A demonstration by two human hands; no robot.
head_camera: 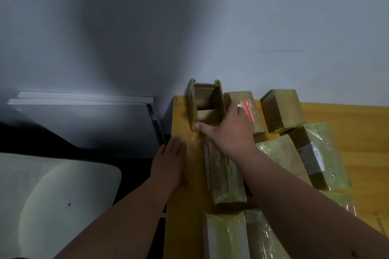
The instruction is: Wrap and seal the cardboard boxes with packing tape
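Your left hand (pixel 170 159) lies flat at the left edge of the counter (pixel 345 132), fingers (pixel 175 143) straight and together, holding nothing, pressing the glossy tape film (pixel 194 138) that runs along the surface; should this hand lift early, the film probably wrinkles or folds back on itself. Just to its right stands the open cardboard box (pixel 207 103), its two side flaps upright and its inner flaps visible, at the far end of the counter against the wall. Your right hand (pixel 229 130) reaches across it, fingers spread wide, the thumb touching the near left corner and the other fingers over the right flap; whether they truly grip is unclear. Pressing unevenly here could tip the box or leave a flap proud, so the seal would gap. Farther right, several wrapped boxes (pixel 281 110) crowd close, and loose film could catch on them.
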